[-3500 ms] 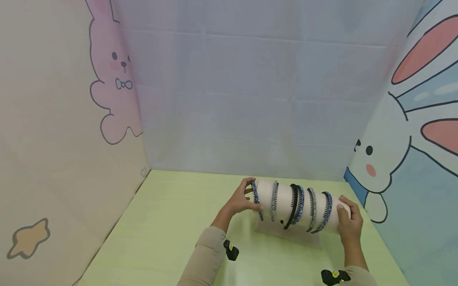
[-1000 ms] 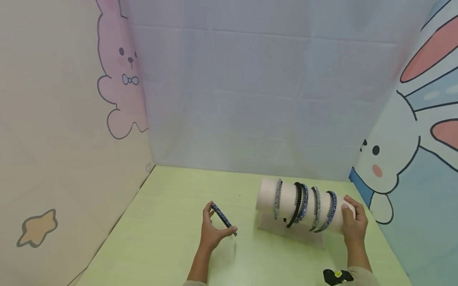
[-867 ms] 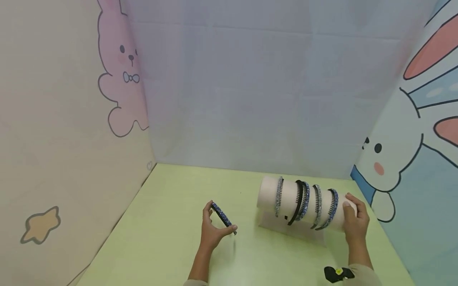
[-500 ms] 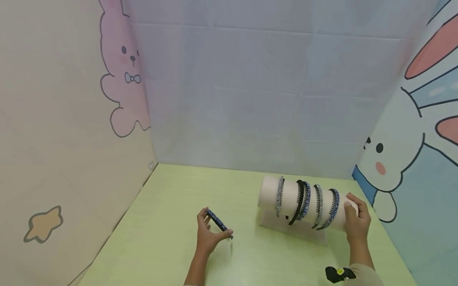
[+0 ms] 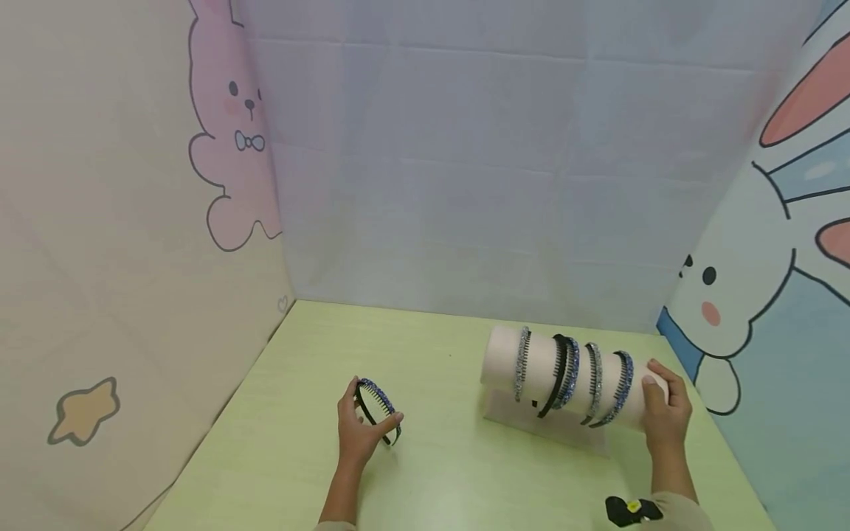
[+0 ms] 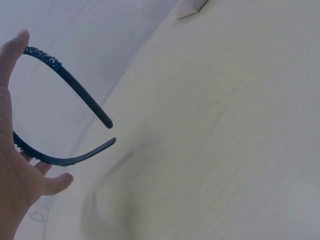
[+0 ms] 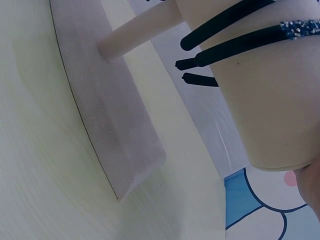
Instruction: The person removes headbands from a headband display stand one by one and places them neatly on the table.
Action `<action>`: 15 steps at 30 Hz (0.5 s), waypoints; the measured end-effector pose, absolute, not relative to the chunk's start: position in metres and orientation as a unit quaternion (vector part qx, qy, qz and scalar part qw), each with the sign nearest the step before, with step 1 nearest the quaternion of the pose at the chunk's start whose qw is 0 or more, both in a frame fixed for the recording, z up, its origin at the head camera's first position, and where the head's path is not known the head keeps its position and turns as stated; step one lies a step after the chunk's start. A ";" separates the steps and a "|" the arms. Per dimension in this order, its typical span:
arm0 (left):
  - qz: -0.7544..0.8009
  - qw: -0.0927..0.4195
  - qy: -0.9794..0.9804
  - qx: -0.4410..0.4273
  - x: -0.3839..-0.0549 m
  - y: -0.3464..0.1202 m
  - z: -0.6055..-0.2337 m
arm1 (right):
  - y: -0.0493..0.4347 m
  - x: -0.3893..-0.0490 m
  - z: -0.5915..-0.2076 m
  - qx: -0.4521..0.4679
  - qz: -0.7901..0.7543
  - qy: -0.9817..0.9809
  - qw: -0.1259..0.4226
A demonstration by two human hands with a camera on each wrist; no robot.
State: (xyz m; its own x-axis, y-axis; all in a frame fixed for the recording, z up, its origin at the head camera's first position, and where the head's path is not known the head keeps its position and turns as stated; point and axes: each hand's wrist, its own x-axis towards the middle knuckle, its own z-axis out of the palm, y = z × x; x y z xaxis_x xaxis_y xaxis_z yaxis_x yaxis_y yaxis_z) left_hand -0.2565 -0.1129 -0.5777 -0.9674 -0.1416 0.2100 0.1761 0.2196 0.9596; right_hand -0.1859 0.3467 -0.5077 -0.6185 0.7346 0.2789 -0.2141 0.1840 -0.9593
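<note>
My left hand pinches a blue glitter headband between thumb and fingers, over the left-middle of the table. In the left wrist view the headband's two dark tips point away from the palm. At the right, my right hand grips the end of a pale cylindrical headband stand. Several headbands sit round the cylinder: a silver one, a plain black one beside a blue one, another silver one, and a blue one nearest my right hand.
The stand's flat base rests on the pale green table, joined to the cylinder by a short post. A plain backdrop closes off the rear. Walls with cartoon rabbits flank both sides.
The blue headband at the stand's left end has come off in my left hand, moved left and lower, and turned so its loop shows. My right hand keeps its grip on the stand.
</note>
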 end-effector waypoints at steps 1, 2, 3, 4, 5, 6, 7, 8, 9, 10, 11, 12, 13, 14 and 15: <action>-0.617 0.132 -0.775 -0.007 -0.258 -0.115 -0.578 | 0.346 -0.185 -0.508 -0.196 0.610 -0.661 0.390; -0.612 0.138 -0.779 -0.004 -0.260 -0.117 -0.578 | 0.346 -0.185 -0.508 -0.196 0.612 -0.660 0.390; -0.607 0.145 -0.781 0.000 -0.261 -0.119 -0.578 | 0.345 -0.184 -0.507 -0.193 0.613 -0.658 0.391; -0.602 0.151 -0.784 0.006 -0.262 -0.121 -0.578 | 0.345 -0.184 -0.507 -0.188 0.616 -0.655 0.395; -0.598 0.157 -0.786 0.011 -0.264 -0.122 -0.578 | 0.344 -0.184 -0.506 -0.184 0.618 -0.652 0.398; -0.593 0.162 -0.789 0.016 -0.265 -0.124 -0.578 | 0.344 -0.184 -0.506 -0.182 0.619 -0.651 0.400; -0.589 0.163 -0.791 0.022 -0.267 -0.126 -0.579 | 0.344 -0.184 -0.506 -0.178 0.621 -0.649 0.402; -0.589 0.165 -0.791 0.025 -0.268 -0.127 -0.579 | 0.343 -0.184 -0.506 -0.175 0.624 -0.646 0.403; -0.588 0.165 -0.792 0.029 -0.269 -0.129 -0.578 | 0.343 -0.184 -0.506 -0.175 0.625 -0.645 0.404; -0.586 0.164 -0.793 0.033 -0.270 -0.131 -0.579 | 0.344 -0.184 -0.506 -0.176 0.624 -0.645 0.404; -0.585 0.161 -0.794 0.037 -0.271 -0.133 -0.578 | 0.344 -0.184 -0.506 -0.179 0.623 -0.647 0.402; -0.583 0.157 -0.796 0.041 -0.272 -0.135 -0.579 | 0.344 -0.184 -0.506 -0.181 0.623 -0.647 0.401; -0.584 0.154 -0.796 0.046 -0.273 -0.137 -0.579 | 0.344 -0.184 -0.506 -0.184 0.621 -0.649 0.399; -0.584 0.152 -0.796 0.051 -0.274 -0.138 -0.578 | 0.344 -0.184 -0.505 -0.186 0.619 -0.651 0.398; -0.583 0.151 -0.796 0.057 -0.274 -0.140 -0.579 | 0.344 -0.184 -0.505 -0.190 0.617 -0.654 0.395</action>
